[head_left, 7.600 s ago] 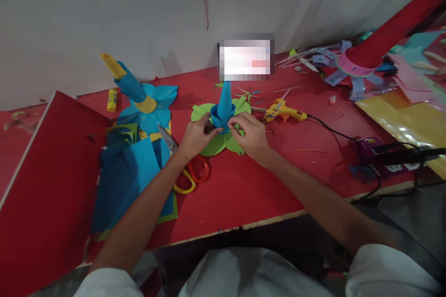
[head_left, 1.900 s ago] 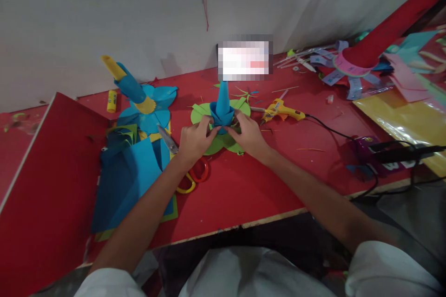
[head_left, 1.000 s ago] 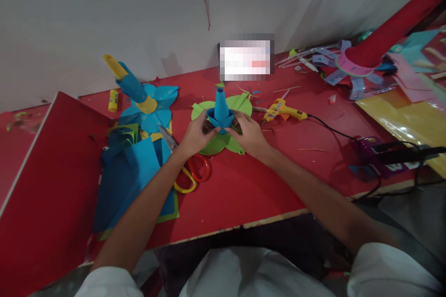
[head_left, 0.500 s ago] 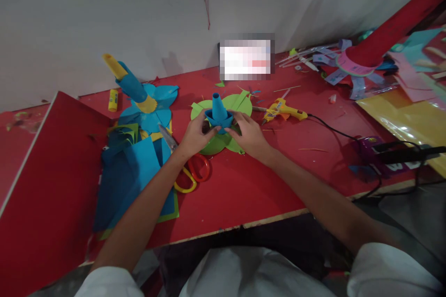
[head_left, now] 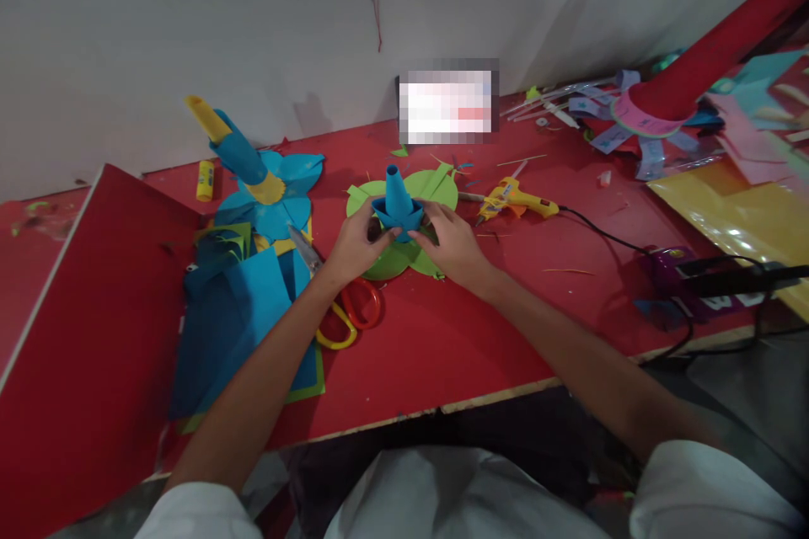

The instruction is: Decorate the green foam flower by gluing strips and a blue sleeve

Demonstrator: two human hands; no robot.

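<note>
A blue paper piece (head_left: 399, 200), with an upright cone at its centre, stands on a green petal-shaped paper base (head_left: 436, 186). My left hand (head_left: 359, 244) grips the blue piece's left side between thumb and fingers. On its right side my right hand (head_left: 453, 242) holds it the same way, and the two thumbs are close together at its front. Scissors (head_left: 359, 304) with red and yellow handles lie beside my left wrist. To the left sits a blue paper flower (head_left: 294, 177) with a yellow-tipped tube leaning up from its middle.
A yellow glue gun (head_left: 522, 200) with a black cord lies to the right, near a purple box (head_left: 673, 269). Blue sheets (head_left: 221, 354), a glue stick (head_left: 206, 181) and a red board (head_left: 94, 337) are left. A blurred screen (head_left: 446, 108) stands behind.
</note>
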